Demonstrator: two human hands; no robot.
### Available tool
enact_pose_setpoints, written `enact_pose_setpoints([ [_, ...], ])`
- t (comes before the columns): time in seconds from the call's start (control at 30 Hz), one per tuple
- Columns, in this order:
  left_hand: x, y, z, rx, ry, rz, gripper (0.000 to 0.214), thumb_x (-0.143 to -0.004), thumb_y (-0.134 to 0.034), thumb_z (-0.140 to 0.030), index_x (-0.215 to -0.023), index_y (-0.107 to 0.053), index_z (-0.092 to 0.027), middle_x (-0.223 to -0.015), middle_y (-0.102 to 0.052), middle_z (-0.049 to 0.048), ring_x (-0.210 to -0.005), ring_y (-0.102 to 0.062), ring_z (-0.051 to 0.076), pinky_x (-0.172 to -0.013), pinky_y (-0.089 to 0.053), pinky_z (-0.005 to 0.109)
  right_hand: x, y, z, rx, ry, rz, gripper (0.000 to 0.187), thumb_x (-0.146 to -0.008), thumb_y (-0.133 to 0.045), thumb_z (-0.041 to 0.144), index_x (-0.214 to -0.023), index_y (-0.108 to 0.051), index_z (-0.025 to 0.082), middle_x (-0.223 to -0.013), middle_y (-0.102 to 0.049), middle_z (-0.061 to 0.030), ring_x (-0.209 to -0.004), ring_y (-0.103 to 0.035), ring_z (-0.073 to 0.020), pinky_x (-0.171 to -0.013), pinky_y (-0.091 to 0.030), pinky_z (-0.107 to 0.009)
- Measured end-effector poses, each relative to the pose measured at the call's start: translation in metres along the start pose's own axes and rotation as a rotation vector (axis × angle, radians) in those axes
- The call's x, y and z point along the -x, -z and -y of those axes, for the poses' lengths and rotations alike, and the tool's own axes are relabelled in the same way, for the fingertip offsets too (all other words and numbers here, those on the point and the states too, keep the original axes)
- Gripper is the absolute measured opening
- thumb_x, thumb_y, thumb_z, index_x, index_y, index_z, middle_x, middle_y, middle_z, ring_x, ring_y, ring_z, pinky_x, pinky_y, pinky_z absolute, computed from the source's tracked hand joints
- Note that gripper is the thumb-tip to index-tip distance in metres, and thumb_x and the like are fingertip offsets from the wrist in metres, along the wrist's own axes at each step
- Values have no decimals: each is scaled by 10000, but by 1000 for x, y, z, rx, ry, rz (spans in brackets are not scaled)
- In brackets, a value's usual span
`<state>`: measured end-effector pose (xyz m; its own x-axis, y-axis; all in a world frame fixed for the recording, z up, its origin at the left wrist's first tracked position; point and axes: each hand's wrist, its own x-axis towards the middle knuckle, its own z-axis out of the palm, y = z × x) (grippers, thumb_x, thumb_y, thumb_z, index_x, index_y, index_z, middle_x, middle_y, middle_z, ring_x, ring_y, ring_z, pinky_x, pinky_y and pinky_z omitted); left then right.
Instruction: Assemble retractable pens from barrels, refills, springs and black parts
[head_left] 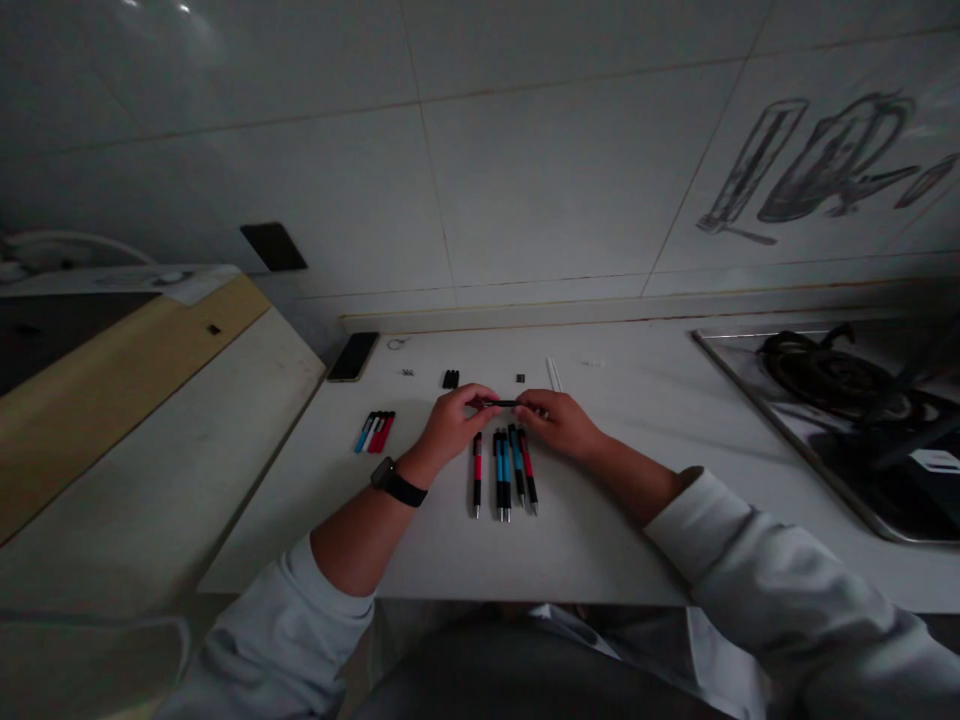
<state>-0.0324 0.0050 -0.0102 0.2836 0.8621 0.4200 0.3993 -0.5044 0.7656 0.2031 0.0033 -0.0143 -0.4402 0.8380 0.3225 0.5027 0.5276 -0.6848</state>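
Between the fingertips of both hands is a slim dark pen part point(507, 403), held level above the counter; its ends are hidden by the fingers. My left hand point(459, 418), with a black watch on the wrist, pinches its left end. The right end is pinched by my right hand point(553, 418). Just below the hands lie several click pens: a red pen point(478, 478) alone on the left, blue pens point(502, 475) side by side, and another red pen point(529, 470) to the right, tips toward me.
Blue, white and red pen barrels point(375, 432) lie at left, near a phone point(353, 357). Along the back are black grips point(451, 379), tiny dark pieces point(520, 378), small metal bits point(408, 373) and thin white refills point(553, 374). A gas stove point(832, 400) stands at right.
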Motion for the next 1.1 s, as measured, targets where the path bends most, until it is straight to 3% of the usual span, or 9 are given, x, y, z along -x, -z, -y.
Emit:
enact_pose_setpoints([
  [0.3,0,0,-1,18,-26,5,224,-906,-747,-288,-1115,-706,-216,-1063,-755,67,-910,-701,187,-879,-588,359,0,1,4,-54,-9,-36,284,-1030,-501,409,-947,-691,215,-830,-690,-25,-732,-594,-169,-686,-421,-280],
  [0.6,-4,5,-3,-88,-154,8,81,-976,-647,-280,-944,-680,-214,-957,-677,60,-898,-647,197,-833,-545,355,0,1,0,-35,-16,-31,379,-1054,-462,434,-848,-694,216,-802,-709,-30,-739,-625,-178,-714,-434,-291],
  [0.87,0,6,-10,-182,-225,127,179,-1060,-477,-293,-987,-623,-219,-1044,-623,78,-1044,-607,217,-964,-505,388,1,2,1,-11,6,-34,299,-1032,-500,401,-887,-687,219,-806,-697,-30,-727,-610,-177,-691,-422,-293],
  [1.1,-1,5,-8,-144,-195,102,252,-1077,-448,-352,-932,-607,-220,-1037,-598,74,-1036,-600,214,-971,-499,374,2,1,3,-92,11,-63,222,-946,-650,401,-1068,-673,216,-868,-703,-26,-740,-618,-166,-709,-464,-282],
])
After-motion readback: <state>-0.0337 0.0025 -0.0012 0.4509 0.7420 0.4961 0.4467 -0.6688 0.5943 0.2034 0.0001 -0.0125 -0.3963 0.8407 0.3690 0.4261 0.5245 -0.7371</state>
